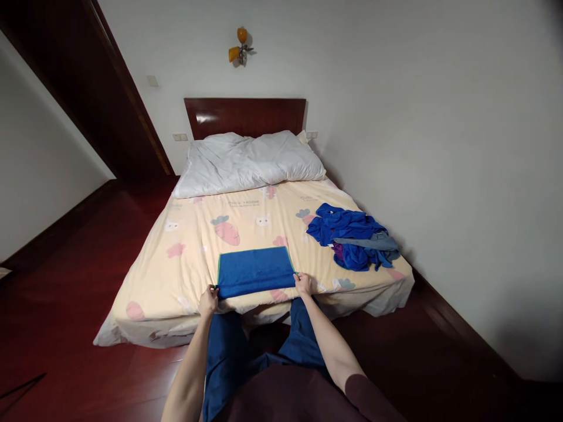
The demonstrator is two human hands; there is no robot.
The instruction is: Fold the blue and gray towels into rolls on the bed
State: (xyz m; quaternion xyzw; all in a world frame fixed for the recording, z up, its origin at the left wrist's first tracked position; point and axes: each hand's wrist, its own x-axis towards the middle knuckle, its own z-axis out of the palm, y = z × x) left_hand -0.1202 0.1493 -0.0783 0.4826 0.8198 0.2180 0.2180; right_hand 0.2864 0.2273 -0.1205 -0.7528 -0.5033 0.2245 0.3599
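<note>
A blue towel (255,266) with a thin green edge lies spread on the near part of the bed, roughly a rectangle. My left hand (208,300) pinches its near left corner. At the near right corner, my right hand (303,284) grips the towel between thumb and fingers. The near edge is stretched between both hands and looks slightly raised or folded over. To the right is a crumpled pile of blue cloths (343,225), with a grey-blue piece (373,241) and a bit of purple cloth (338,252) in it.
The bed's cream sheet (153,275) has carrot and rabbit prints and hangs over the near edge. A white quilt (250,161) lies bunched against the brown headboard (246,114). A white wall (461,176) runs along the right. Dark red floor (57,281) shows at left.
</note>
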